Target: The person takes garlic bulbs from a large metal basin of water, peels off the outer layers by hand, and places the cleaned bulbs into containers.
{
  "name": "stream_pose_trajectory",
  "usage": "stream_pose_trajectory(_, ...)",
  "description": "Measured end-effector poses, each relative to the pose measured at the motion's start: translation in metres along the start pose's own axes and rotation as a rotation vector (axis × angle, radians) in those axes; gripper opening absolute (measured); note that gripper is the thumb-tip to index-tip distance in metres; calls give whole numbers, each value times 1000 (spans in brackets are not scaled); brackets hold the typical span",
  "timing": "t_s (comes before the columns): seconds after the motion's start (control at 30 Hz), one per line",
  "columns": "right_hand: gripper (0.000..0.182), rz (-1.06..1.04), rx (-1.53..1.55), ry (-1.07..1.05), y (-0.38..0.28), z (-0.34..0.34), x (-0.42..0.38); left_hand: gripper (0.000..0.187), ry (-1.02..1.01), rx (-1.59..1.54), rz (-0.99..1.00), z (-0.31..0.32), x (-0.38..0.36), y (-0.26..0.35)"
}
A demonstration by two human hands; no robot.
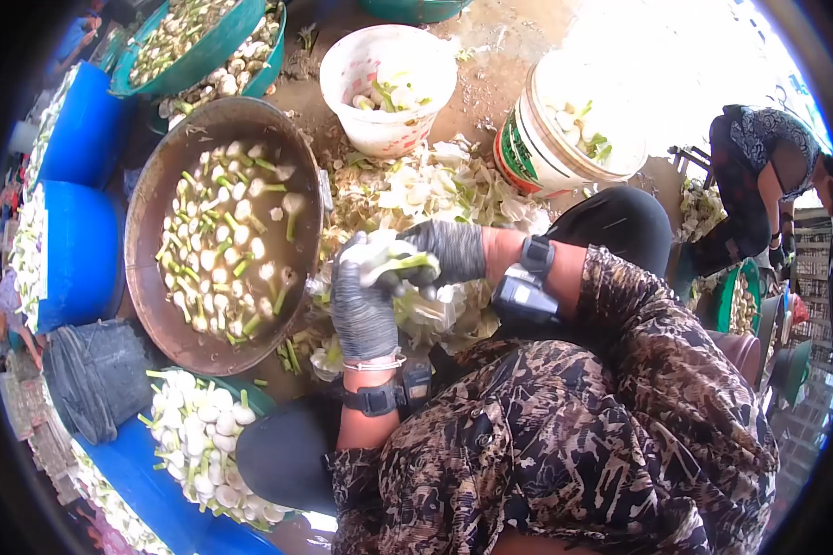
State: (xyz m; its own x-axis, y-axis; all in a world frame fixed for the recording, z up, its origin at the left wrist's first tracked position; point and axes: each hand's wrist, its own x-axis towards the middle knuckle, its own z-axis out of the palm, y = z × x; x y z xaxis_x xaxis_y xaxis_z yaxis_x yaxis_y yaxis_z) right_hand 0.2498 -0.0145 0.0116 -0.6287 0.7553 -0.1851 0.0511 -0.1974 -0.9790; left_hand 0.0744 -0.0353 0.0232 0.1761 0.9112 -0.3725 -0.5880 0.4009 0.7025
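My left hand (363, 310), in a grey glove, is closed round the lower side of a white garlic bulb (377, 252) with a thick green stem. From the right, my gloved right hand (449, 252) grips the same garlic near its stem, which points right. Fingers of both hands partly cover the bulb. Below and behind my hands lies a heap of pale peeled skins and leaves (435, 190). Left of my hands stands a wide brown basin (139, 250) of murky water with many trimmed bulbs floating in it.
A white bucket (379, 134) and a second, green-marked bucket (528, 129) hold some bulbs beyond the heap. Blue tubs (81, 250), green basins (204, 60) and a pile of bulbs (204, 435) stand at left. Another person (759, 166) bends over at right.
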Motion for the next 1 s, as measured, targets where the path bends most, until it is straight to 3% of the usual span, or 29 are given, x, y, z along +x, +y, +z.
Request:
stream_pose_trajectory(0.03, 25, 248, 233, 40, -18, 7, -1, 23, 67, -149, -91, 3, 3, 2)
stream_pose_trajectory(0.1, 23, 165, -347, 238, 1, 14, 7, 17, 0, -55, -40, -12, 14, -12)
stream_pose_trajectory(0.13, 20, 101, -508, 273, 5, 20, 7, 25, -282, -579, -126, -32, 31, -25)
stream_pose_trajectory(0.17, 16, 37, -669, 306, 10, 24, 5, 27, -246, -339, -113, -38, 26, -25)
stream_pose_trajectory(0.2, 13, 55, -699, 289, -21, 28, -7, 28, 78, -238, -157, -10, 16, -15)
stream_pose_trajectory(0.23, 16, 157, -756, 246, -8, 26, -5, 29, 399, -133, -195, 19, 7, -5)
stream_pose_trajectory(0.3, 18, 188, -1055, -41, -21, 21, -15, 37, 129, -218, -148, -7, 18, -5)
stream_pose_trajectory(0.33, 37, 233, -1082, -203, -7, 17, -15, 43, 286, -102, -65, -9, 19, -6)
stream_pose_trajectory(0.37, 37, 238, -1082, -198, -12, 15, -21, 41, 354, -19, -27, 3, 17, 0)
stream_pose_trajectory(0.43, 57, 291, -826, 217, -27, 10, -30, 39, 250, 100, 50, 0, 20, -9)
stream_pose_trajectory(0.47, 71, 214, -802, 372, -25, 7, -29, 39, 191, 250, 134, -8, 27, -24)
stream_pose_trajectory(0.5, 65, -113, -815, 557, -16, 3, -24, 41, 139, 401, 214, 9, 26, -25)
stream_pose_trajectory(0.57, 44, -120, 49, 483, -22, 0, -21, 39, -96, 539, 12, 27, 4, -24)
stream_pose_trajectory(0.63, 27, -111, 70, 508, -45, -2, -30, 45, -285, 696, -114, 44, -5, -15)
stream_pose_trajectory(0.67, 25, -283, -271, 683, -53, -11, -32, 53, -334, 468, -62, 25, -6, -40)
stream_pose_trajectory(0.7, 24, -361, -328, 882, -52, -30, -36, 57, -342, 450, -92, 26, -8, -40)
stream_pose_trajectory(0.73, 21, -184, -802, 1028, -79, -59, -52, 58, -306, 389, -69, 27, -10, -38)
stream_pose_trajectory(0.8, 30, 0, -1011, 1275, -81, -134, -85, 48, -214, 381, 0, 20, -8, -35)
stream_pose_trajectory(0.87, 61, 548, -1658, 1305, -105, -158, -87, 44, -121, 321, -13, 10, -7, -21)
stream_pose_trajectory(0.9, 57, 607, -1728, 1307, -115, -151, -71, 40, -46, 267, -29, 7, -7, -11)
stream_pose_trajectory(0.97, 50, 29, -1514, 1151, -98, -166, -32, 33, 60, 269, -42, -1, -6, -1)
stream_pose_trajectory(1.0, 40, -58, -1261, 999, -92, -143, 0, 33, 110, 206, 41, -9, -4, -3)
